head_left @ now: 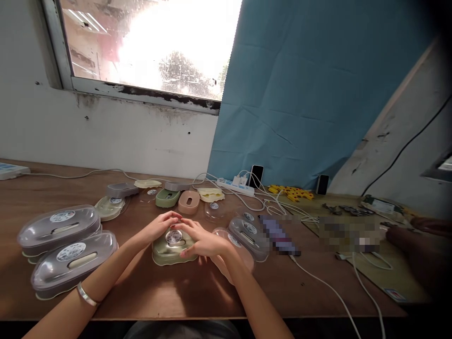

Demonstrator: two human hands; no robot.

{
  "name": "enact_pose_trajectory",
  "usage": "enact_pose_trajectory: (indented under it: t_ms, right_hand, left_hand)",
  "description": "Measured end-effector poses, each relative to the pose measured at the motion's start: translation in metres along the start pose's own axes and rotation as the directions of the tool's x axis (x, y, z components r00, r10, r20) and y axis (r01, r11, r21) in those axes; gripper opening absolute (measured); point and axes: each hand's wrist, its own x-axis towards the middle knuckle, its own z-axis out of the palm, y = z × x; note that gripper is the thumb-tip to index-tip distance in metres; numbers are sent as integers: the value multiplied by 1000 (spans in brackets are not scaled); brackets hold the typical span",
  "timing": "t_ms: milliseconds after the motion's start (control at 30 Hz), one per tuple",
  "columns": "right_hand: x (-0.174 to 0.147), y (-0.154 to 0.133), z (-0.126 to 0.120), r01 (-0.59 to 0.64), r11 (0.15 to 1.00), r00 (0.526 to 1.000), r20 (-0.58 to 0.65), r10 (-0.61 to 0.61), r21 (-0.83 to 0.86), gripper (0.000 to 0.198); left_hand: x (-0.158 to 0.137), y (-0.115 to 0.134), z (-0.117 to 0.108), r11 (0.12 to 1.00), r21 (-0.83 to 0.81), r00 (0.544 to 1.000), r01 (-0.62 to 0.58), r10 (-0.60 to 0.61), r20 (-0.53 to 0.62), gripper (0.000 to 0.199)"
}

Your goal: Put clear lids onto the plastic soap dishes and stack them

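In the head view, a green oval plastic case (162, 256) with a clear lid and a round sticker lies on the table in front of me. An oval slot shows in its top. My left hand (158, 228) reaches over its far left side, fingers stretched toward the far edge. Across the lid's right part lies my right hand (203, 240), fingers spread, thumb on the near side. Both sets of fingertips almost meet at the far edge. A pink case (243, 256) is partly hidden behind my right forearm, with a grey clear-lidded case (256, 240) beside it.
Two large grey lidded cases (60, 228) stand at left. Several small trays and a green shell (167, 198) and pink shell (189, 202) sit farther back. A power strip (235, 187), cables, phones (256, 176) and a yellow patterned item (291, 192) lie behind. Another person's hand is at right.
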Motion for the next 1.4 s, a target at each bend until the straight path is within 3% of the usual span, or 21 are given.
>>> enact_pose_trajectory:
  t_ms: [233, 367, 533, 733, 867, 967, 1100, 1267, 1333, 1400]
  right_hand:
    - [-2, -5, -9, -107, 983, 979, 155, 131, -152, 82]
    - [-4, -6, -14, -164, 964, 964, 176, 202, -209, 78]
    - [-6, -4, -16, -111, 956, 968, 190, 166, -272, 70]
    - [-7, -4, -17, -77, 956, 973, 188, 134, -285, 70]
    - [-6, 2, -19, -3, 962, 982, 181, 55, -272, 69]
    - [-5, 4, -19, -14, 961, 984, 168, 62, -276, 65]
    - [-3, 3, -13, -88, 959, 987, 106, 120, -268, 59]
    - [-5, 3, -13, -60, 964, 998, 11, 65, -258, 57]
    - [-10, 3, -23, -34, 967, 993, -118, 4, -253, 55]
    - [-20, 3, -37, -8, 971, 952, -300, -66, -238, 47]
  left_hand:
    - [-5, 1, -2, 979, 129, 983, -161, 148, 106, 36]
    - [-15, 10, -3, 946, 235, 965, -222, 177, 195, 46]
    - [-22, 15, -2, 850, 383, 919, -362, 255, 301, 88]
    - [-22, 15, 0, 760, 481, 893, -437, 305, 330, 78]
    - [-22, 14, 1, 722, 531, 894, -444, 311, 324, 77]
    - [-21, 13, -1, 705, 567, 903, -426, 290, 318, 77]
    - [-18, 12, -3, 678, 632, 925, -377, 245, 289, 75]
    - [-22, 21, -8, 609, 723, 945, -325, 170, 281, 76]
    - [-29, 26, -14, 571, 771, 958, -283, 122, 261, 76]
    - [-35, 29, -22, 526, 817, 970, -237, 81, 229, 77]
